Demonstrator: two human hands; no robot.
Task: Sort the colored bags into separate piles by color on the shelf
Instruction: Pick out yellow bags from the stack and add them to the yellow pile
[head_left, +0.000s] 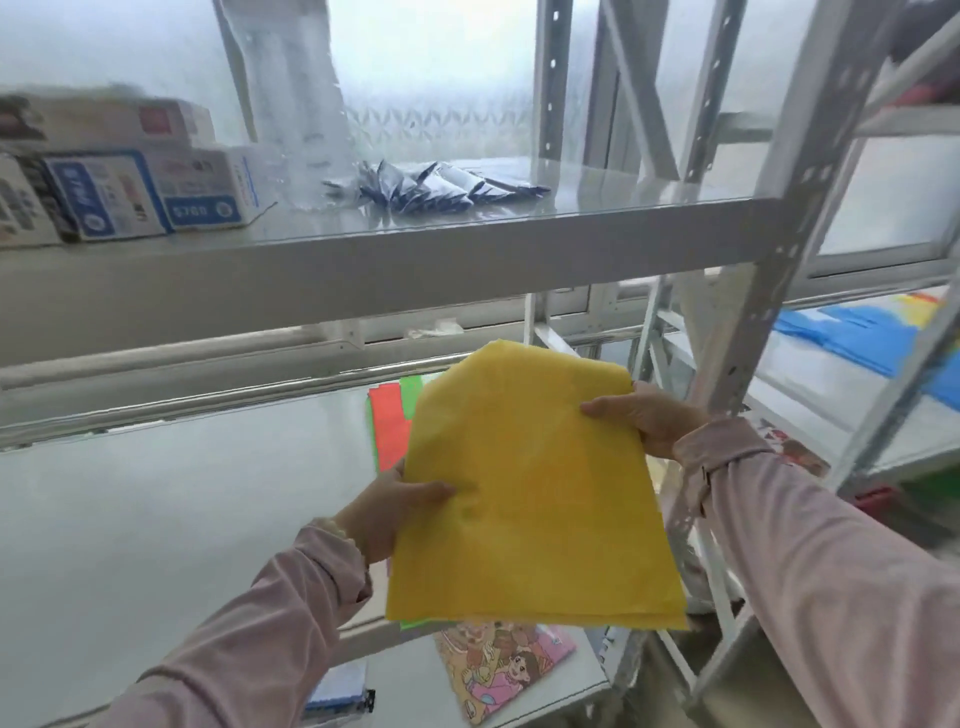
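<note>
A flat yellow bag (535, 493) is held in the air over the right part of the middle shelf (156, 493). My left hand (395, 512) grips its left edge, thumb on top. Its upper right edge is pinched by my right hand (649, 415). Under the yellow bag lie a red-orange bag (388, 431) and a green bag (410, 387), mostly hidden; only their left parts show. A green sliver (415, 623) peeks out below the yellow bag's lower edge.
A cartoon-printed bag (498, 665) lies on the shelf below. Blue and yellow bags (852, 332) sit on the neighbouring rack at right. Boxes (119, 192) and dark packets (431, 189) stand on the upper shelf (363, 249). A metal upright (763, 249) rises near my right hand.
</note>
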